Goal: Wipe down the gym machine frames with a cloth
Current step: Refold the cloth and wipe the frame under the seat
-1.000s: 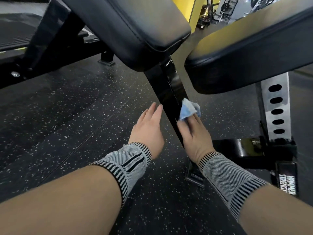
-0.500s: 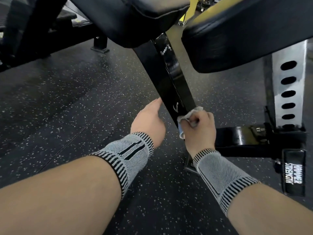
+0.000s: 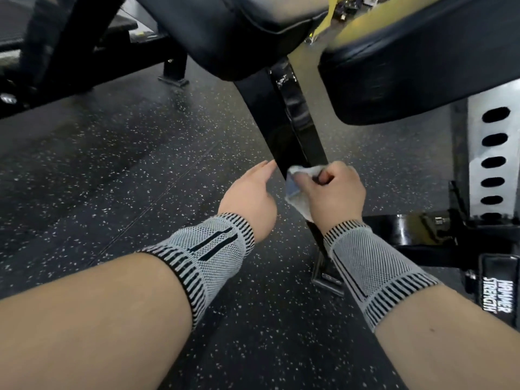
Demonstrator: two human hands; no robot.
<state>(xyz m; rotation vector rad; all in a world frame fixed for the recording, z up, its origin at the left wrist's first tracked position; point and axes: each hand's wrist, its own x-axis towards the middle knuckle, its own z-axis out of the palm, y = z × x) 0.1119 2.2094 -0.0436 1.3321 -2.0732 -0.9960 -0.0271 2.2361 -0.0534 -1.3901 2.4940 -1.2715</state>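
White cloth (image 3: 302, 178) gripped by right hand (image 3: 333, 190) against black frame post (image 3: 298, 128) — post leans away-left; left hand (image 3: 249, 192) relaxed, empty.

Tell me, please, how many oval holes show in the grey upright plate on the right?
6, stacked in one column down the grey plate, from the top hole to the lowest, which is partly cut off by the black base. More may be hidden above, behind the pad.

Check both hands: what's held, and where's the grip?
Right hand grips the bunched cloth around its middle, pressing it against the black frame post. Left hand holds nothing; its fingers are relaxed beside the post.
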